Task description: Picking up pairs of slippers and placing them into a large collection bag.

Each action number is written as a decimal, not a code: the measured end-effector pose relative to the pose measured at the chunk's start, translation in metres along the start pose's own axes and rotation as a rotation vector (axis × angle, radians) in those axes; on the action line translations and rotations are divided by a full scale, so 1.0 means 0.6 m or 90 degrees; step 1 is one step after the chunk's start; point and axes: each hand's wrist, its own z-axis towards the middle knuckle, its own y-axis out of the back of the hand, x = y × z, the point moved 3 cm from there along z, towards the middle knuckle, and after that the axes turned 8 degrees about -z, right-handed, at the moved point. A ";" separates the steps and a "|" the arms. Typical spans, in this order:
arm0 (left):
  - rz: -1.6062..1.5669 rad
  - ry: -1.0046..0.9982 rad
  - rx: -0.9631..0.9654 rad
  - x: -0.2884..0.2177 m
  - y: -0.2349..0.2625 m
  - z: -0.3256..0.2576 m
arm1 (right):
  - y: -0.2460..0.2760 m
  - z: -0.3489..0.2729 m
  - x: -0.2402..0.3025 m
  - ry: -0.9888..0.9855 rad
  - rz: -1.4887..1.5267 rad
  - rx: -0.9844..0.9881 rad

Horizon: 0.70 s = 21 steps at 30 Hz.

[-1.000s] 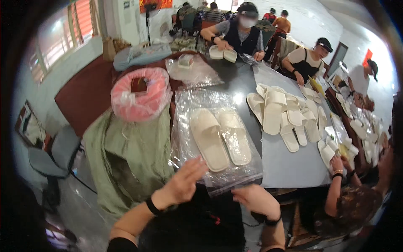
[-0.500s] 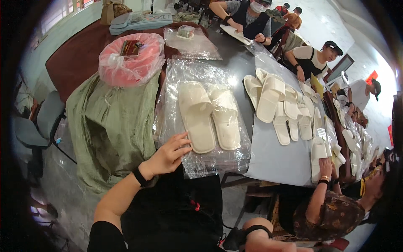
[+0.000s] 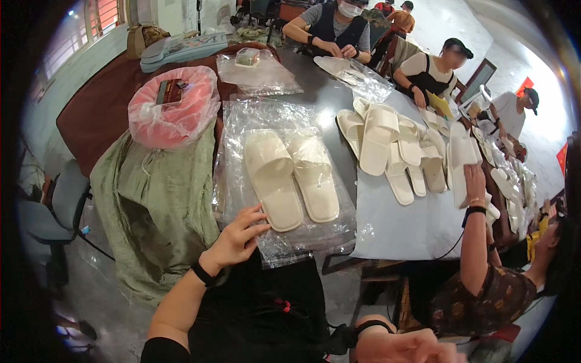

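Observation:
A pair of cream slippers lies side by side on clear plastic bags [image 3: 239, 133] in front of me, toes pointing away. My left hand [image 3: 237, 237] is at the heel of the left slipper [image 3: 283, 202]; its fingers are slightly bent and apart, with the fingertips at the sole's edge. The right slipper [image 3: 321, 202] lies close beside it, untouched. Low at the picture's bottom edge, right of my body, my right hand [image 3: 417, 346] is partly cut off and its fingers are smeared. I cannot see anything held in it.
Cream slippers [image 3: 380, 142] are heaped on the grey table to the right. A co-worker's hand [image 3: 475, 184] is at a slipper there; other people sit beyond. A pink bagged bundle [image 3: 175, 109] tops a green sack [image 3: 160, 212] at left. A grey chair [image 3: 66, 199] stands beyond.
The view has shifted slightly. My left hand stays at the left slipper's heel, and my right hand is still low. The co-worker at right has raised a slipper toward the heap.

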 end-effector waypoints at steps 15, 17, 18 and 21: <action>-0.048 0.028 0.033 -0.031 0.019 0.014 | 0.130 0.021 0.013 -0.897 -1.238 1.185; 0.053 0.015 -0.005 -0.063 0.041 0.017 | 0.172 -0.011 -0.075 -0.800 -0.484 0.873; 0.053 0.009 0.002 -0.063 0.037 0.012 | 0.236 -0.038 -0.091 -0.971 -0.527 0.827; -0.013 0.231 -0.188 -0.054 0.040 -0.001 | 0.401 -0.097 -0.099 -0.907 -0.746 0.909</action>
